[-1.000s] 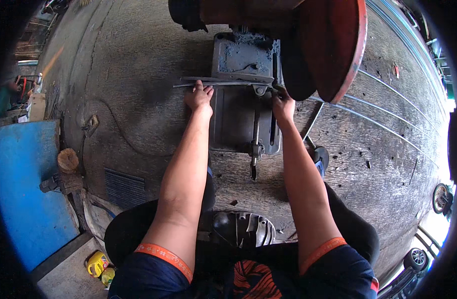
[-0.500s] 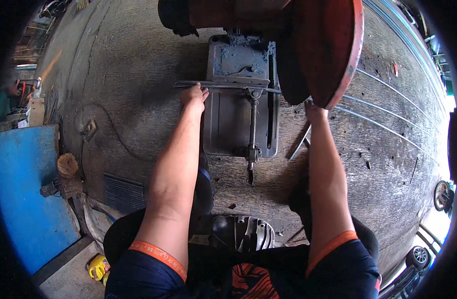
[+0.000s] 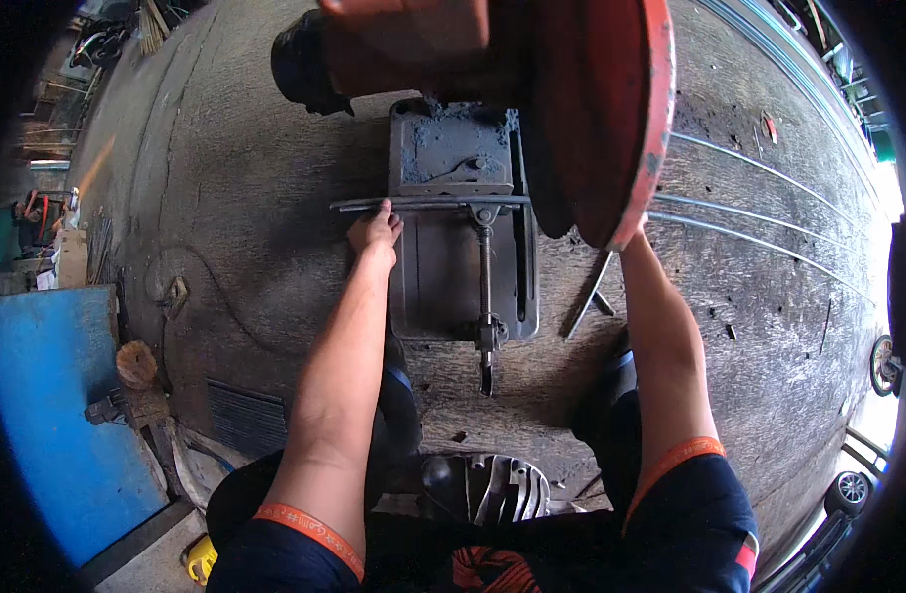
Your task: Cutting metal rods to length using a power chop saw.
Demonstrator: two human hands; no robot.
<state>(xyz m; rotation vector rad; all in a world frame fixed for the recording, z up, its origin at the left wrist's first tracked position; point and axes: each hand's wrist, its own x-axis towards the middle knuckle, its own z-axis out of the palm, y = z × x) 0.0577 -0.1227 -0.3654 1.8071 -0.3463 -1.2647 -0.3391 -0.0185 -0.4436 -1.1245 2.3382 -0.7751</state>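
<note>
Thin dark metal rods lie crosswise in the vise of a cut-off saw, against the fence on its grey base. My left hand is closed at their left end, with the thumb over them and the fingers curled beside the base. The saw's red blade guard and motor hang above the base. Only the edge of my right hand shows, at the lower tip of the guard. Its fingers are hidden there, so what it holds does not show. The vise's threaded screw points toward me.
Long metal rods stretch over the worn floor to the right. A short angled metal piece lies beside the saw base. Finned metal part sits between my legs. At left are a blue panel, a cable and a ridged mat.
The view has shifted, so the saw sits lower and more to the left. My left thumb now lies over the rods. My right hand is more hidden behind the guard.
</note>
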